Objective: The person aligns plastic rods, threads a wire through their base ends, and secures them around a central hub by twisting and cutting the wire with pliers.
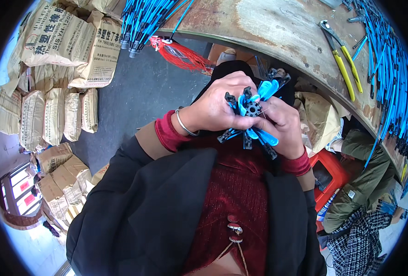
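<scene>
Close in front of my chest I hold a hub piece (252, 109) between both hands. It has a round black toothed centre, with several flat blue arms and black clip-like ends fanning out around it. My left hand (215, 105) is closed on its left side, the thumb lying just under the hub. From the right, my right hand (284, 125) pinches it, fingertips beside the hub and close to the left thumb. The fingers hide part of the piece, and I cannot make out its exact kind.
A worn wooden table (277, 27) curves across the far side. On it lie blue rods with black ends (388, 64) and yellow-handled pliers (343, 60). Red strands (181, 55) hang off its edge. Paper sacks (57, 39) are stacked left. Another person's olive-clad leg (362, 184) is near a red plastic seat (330, 168).
</scene>
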`<state>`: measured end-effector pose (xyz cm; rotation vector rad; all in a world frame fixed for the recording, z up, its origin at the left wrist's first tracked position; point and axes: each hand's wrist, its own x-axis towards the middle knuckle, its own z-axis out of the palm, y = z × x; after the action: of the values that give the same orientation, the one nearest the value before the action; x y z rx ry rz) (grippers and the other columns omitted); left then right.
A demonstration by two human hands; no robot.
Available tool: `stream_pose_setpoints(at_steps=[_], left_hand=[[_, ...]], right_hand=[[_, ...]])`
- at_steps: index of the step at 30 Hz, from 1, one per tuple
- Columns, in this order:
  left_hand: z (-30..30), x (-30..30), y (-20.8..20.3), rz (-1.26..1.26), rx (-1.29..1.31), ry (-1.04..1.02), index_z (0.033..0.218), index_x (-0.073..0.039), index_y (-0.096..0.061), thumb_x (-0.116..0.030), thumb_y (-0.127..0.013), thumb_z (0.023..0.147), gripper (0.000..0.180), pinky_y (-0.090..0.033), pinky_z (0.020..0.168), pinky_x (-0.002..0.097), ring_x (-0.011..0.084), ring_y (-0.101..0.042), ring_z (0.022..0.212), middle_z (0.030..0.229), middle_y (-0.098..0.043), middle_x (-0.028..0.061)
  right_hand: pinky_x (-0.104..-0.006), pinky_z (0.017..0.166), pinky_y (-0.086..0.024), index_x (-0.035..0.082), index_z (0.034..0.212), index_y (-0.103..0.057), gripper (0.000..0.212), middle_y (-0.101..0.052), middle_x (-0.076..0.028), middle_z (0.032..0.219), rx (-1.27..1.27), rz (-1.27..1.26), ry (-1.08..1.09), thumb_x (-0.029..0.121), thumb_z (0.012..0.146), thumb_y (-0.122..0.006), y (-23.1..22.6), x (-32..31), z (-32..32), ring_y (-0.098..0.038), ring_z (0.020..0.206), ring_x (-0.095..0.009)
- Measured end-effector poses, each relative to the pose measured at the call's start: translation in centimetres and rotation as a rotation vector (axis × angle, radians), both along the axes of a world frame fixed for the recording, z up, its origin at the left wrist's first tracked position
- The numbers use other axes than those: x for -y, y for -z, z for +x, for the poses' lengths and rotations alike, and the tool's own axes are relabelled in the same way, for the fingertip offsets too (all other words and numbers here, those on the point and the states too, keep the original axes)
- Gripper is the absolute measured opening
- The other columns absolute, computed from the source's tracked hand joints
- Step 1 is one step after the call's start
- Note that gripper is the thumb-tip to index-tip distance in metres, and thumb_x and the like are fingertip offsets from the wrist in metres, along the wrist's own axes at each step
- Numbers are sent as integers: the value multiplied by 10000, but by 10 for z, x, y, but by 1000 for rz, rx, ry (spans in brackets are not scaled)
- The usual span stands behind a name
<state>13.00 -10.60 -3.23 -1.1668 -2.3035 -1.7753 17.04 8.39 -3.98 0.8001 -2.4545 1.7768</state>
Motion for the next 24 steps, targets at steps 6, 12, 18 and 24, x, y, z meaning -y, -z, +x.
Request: stream_pose_setpoints(at_steps=[6,12,18,24], left_hand=[[-4,-1,3,-9,-16,-13,843,-42,-595,-179,-811,604,350,-459,694,326,249,-549,776,814,-579,80],[2,-2,6,39,103,-12,853,-48,-585,-200,-817,608,370,-448,701,331,249,-552,747,806,-579,75],[3,-6,5,-16,-40,-83,823,-56,-573,-207,-815,616,352,-445,661,328,247,-555,727,774,-571,69],[3,-5,6,-10,85,-87,808,-54,-564,-219,-811,619,352,-448,641,332,245,-562,714,746,-563,79]], right_hand=[[-355,537,-435,-53,947,-602,272,-523,-126,720,-181,142,86,19,702,-695,-5,3,1,-543,620,-284],[-366,560,-451,-54,976,-591,297,-528,-139,757,-123,111,33,12,701,-681,-4,0,2,-552,650,-303],[-373,588,-455,-51,1022,-573,310,-524,-136,774,-136,222,5,3,725,-647,-10,-1,2,-557,698,-313],[-376,587,-454,-46,1018,-581,297,-524,-134,768,-83,232,-1,-3,728,-632,-13,-5,1,-557,693,-313]])
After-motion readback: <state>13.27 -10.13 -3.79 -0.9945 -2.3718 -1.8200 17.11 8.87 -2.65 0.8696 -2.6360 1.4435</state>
